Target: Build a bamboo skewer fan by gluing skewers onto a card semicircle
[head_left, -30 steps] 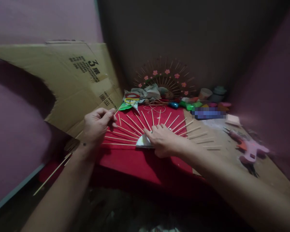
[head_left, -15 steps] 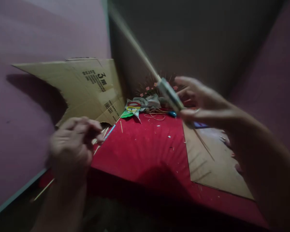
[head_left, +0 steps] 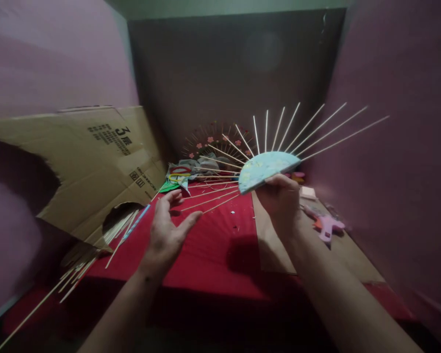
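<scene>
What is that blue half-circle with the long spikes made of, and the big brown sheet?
The half-circle in the right hand looks like matte painted card or foam; I can't tell which. Its spikes look like thin pale wooden skewers. The brown sheet is cardboard, printed and torn at the edge.

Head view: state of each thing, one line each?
Fan of skewers: lifted off the cloth, held at its blue half-disc base, sticks spread.
Right hand: gripping the fan base.
Left hand: open, empty, above the red cloth.
Loose skewers: lying scattered at the cloth's left edge.
Cardboard: torn, leaning on the wall.
Glue gun: lying on the board, untouched.
</scene>
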The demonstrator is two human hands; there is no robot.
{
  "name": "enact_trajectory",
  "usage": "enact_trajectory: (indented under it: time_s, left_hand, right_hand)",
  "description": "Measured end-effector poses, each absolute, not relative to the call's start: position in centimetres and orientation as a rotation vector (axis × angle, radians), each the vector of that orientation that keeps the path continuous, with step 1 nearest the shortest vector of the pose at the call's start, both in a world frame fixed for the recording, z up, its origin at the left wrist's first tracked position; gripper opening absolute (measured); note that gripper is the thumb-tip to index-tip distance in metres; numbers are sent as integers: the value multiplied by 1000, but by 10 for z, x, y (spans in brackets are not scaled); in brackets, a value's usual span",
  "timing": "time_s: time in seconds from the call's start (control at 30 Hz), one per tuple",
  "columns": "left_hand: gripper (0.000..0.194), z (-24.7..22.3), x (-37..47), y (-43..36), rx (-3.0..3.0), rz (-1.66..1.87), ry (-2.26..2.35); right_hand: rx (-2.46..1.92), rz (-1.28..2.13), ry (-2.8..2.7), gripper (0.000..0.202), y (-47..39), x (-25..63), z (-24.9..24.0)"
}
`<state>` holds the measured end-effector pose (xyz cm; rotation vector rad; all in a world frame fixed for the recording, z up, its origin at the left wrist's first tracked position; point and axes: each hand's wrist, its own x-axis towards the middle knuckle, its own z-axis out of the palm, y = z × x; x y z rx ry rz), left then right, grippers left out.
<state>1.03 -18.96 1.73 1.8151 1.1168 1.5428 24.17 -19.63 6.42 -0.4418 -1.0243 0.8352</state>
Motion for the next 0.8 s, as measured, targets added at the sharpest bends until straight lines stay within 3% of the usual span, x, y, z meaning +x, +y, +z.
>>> enact_trajectory:
  time_s: [0.13, 0.27, 0.53, 0.8]
  left_hand:
    - [48, 21, 25, -210, 2315, 1616, 1035]
    - [47, 31, 41, -209, 2721, 1564, 857]
    - [14, 62, 53, -158, 2472, 1373, 940]
    - [11, 58, 78, -155, 2686, 1300, 1034]
  right_hand:
    - [-491, 885, -919, 40, -194, 233, 60]
    - [-525, 984, -709, 25, -187, 226, 47]
    - [-540, 1208, -692, 35, -186, 218, 28]
    - [-457, 1327, -676, 41, -189, 209, 18]
